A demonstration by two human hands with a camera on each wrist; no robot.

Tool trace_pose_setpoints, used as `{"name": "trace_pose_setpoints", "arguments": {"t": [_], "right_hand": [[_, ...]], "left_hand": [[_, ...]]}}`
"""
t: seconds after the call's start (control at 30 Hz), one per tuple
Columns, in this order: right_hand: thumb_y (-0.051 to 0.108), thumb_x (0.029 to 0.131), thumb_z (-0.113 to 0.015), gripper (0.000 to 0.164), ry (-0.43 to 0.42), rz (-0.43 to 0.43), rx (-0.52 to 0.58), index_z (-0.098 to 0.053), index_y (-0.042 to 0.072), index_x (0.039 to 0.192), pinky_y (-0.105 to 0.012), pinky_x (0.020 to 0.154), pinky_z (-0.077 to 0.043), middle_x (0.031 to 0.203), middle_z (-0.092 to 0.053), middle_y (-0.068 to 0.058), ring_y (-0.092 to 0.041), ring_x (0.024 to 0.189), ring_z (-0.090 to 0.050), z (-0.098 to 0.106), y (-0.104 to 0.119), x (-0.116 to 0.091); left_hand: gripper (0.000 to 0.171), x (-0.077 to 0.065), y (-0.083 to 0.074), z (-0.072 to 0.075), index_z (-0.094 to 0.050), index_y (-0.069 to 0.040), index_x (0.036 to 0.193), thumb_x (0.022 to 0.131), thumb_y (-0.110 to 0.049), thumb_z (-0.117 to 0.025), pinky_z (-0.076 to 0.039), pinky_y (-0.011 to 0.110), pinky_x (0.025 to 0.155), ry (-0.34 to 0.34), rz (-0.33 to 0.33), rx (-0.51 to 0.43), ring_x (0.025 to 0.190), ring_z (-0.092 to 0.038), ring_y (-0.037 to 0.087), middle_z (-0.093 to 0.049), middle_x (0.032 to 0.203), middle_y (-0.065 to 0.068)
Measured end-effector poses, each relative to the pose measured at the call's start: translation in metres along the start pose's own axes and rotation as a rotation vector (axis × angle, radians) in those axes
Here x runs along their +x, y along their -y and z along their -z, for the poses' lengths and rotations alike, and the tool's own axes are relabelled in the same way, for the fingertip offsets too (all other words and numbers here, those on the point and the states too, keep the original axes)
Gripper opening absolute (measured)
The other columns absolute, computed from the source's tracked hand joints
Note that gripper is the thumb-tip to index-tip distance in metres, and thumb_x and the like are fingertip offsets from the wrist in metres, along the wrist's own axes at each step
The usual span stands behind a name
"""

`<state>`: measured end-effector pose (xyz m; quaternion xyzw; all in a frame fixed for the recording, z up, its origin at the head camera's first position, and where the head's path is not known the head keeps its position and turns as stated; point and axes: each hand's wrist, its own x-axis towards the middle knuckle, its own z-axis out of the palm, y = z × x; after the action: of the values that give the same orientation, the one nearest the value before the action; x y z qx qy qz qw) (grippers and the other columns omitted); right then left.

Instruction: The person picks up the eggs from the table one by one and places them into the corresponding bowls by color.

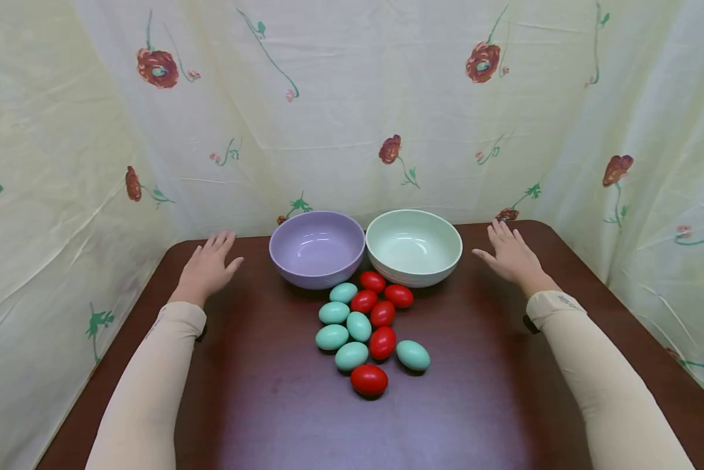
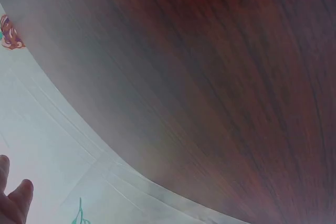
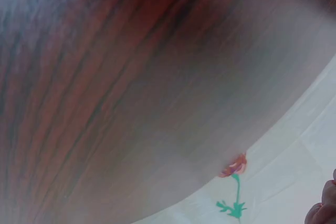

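My left hand is spread with straight fingers near the table's far left corner, holding nothing. To its right stands a purple bowl. A pale green bowl sits right beside the purple one, and both look bare inside. My right hand, also spread and holding nothing, is just to the right of the green bowl. In front of the bowls lie several red eggs and several turquoise eggs, mixed in a loose cluster. Only fingertips of the left hand and right hand show in the wrist views.
The dark brown wooden table has rounded far corners. A pale curtain with a flower print hangs close behind its far edge and along both sides. Both forearms, in cream sleeves, reach in over the table's left and right sides.
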<state>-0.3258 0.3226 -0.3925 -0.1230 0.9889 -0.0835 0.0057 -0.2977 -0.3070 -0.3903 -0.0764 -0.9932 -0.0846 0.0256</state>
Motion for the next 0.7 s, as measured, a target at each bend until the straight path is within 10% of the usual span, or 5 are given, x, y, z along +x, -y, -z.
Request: {"name": "trace_pose_setpoints", "arguments": {"t": [0.7], "right_hand": [[0.049, 0.106, -0.033, 0.081, 0.008, 0.056, 0.017, -0.009, -0.012, 0.154, -0.060, 0.124, -0.003, 0.163, -0.003, -0.030, -0.045, 0.153, -0.001, 0.004, 0.014, -0.008]], "left_hand": [[0.078, -0.006, -0.016, 0.005, -0.011, 0.000, 0.158, 0.104, -0.049, -0.039, -0.016, 0.060, 0.122, -0.002, 0.020, -0.110, 0.153, -0.009, 0.043, -0.010, 0.165, 0.023]]}}
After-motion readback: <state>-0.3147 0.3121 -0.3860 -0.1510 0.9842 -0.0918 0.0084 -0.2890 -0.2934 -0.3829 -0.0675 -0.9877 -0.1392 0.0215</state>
